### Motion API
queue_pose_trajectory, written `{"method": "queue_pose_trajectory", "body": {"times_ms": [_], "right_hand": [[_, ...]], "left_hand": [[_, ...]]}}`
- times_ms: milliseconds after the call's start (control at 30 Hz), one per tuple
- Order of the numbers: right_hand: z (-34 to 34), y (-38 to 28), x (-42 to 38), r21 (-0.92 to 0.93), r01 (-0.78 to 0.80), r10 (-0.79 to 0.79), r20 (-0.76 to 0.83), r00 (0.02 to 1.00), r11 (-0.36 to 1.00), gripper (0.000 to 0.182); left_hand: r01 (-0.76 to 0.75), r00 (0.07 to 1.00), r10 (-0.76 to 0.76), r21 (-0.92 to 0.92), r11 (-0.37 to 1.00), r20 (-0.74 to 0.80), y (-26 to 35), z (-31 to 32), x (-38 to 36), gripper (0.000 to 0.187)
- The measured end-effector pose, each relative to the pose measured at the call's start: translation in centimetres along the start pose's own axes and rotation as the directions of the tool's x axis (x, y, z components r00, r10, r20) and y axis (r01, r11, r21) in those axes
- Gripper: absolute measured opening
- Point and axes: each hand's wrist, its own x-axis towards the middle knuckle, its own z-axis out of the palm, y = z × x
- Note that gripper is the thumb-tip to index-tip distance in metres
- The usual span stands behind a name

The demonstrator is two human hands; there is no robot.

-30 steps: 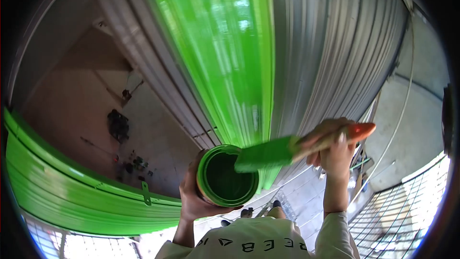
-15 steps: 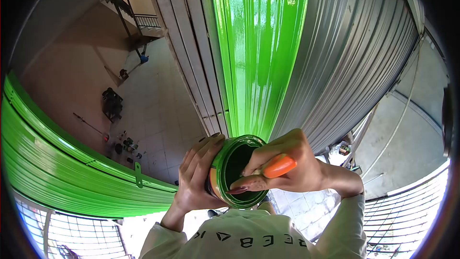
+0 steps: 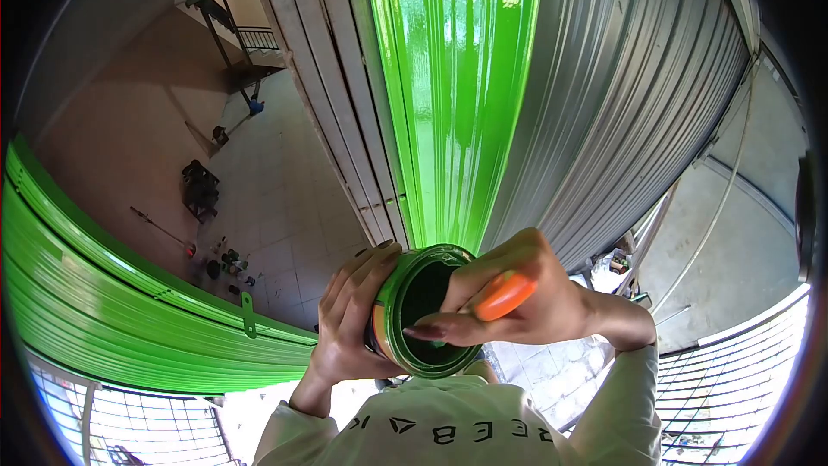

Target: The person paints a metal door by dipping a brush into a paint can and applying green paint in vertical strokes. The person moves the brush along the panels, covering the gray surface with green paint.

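Low in front of the white lettered shirt (image 3: 440, 418), a round, open tin with a green-smeared rim (image 3: 442, 371) sits in the left hand (image 3: 349, 319), whose fingers are spread and clasped around its outer wall. The tin leans a little, its mouth facing up toward the head. Over that mouth, the right hand (image 3: 543, 298) grips a bright orange, rounded handle (image 3: 507, 295), thumb and fingers pinched around it, with a dark-stained fingertip inside the opening. It seems to be a brush, its bristles hidden within the tin. Just beyond the rim rises a glossy, bright green metal strip (image 3: 448, 78), between brown-grey rails (image 3: 319, 78) and bare grey ribbed metal (image 3: 595, 121).

If the left fingers slip on a smeared wall, the tin could tip and spill down the shirt. Pushing hard against its inner side could tilt it too. Overloaded bristles could drip onto the pale tiled floor (image 3: 539, 375), and wet fingers could make the handle slide.
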Motion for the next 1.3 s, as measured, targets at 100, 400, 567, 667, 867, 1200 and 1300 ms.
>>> {"method": "queue_pose_trajectory", "body": {"times_ms": [100,400,567,667,867,1200,1300], "right_hand": [[-0.1,0.3,-0.4,0.042,-0.054,0.055,-0.011,0.998,0.998,0.019],[-2.7,-0.8,-0.8,0.117,-0.092,0.092,0.000,0.996,0.989,0.012],[-4.7,-0.7,-1.9,0.371,-0.262,0.252,0.076,0.965,0.891,0.026],[-5.7,-0.1,-2.5,0.095,-0.090,0.078,0.121,0.990,0.991,0.033],[-4.2,1.3,-4.1,0.132,0.111,-0.126,0.107,0.986,0.985,0.046],[-4.1,3.1,-6.7,0.419,-0.030,0.071,-0.083,0.994,0.907,0.028],[-4.2,4.5,-7.6,0.533,-0.118,0.219,-0.130,0.967,0.838,0.024]], "left_hand": [[0.006,1.000,-0.006,-0.009,1.000,0.001,0.0,0.2,0.0,0.094],[0.031,0.999,-0.031,-0.020,0.999,-0.007,-0.1,0.9,0.0,0.098],[0.102,0.995,-0.101,-0.009,0.995,0.016,-0.6,1.1,-0.7,0.104],[0.112,0.993,-0.113,0.027,0.993,0.030,-0.8,0.9,-0.4,0.107],[0.143,0.989,-0.143,0.016,0.990,0.032,-1.3,0.5,-0.2,0.109],[0.193,0.981,-0.192,-0.022,0.981,0.037,-0.8,0.7,1.6,0.117],[0.207,0.978,-0.209,-0.141,0.968,0.004,-0.8,1.2,2.0,0.116]]}}
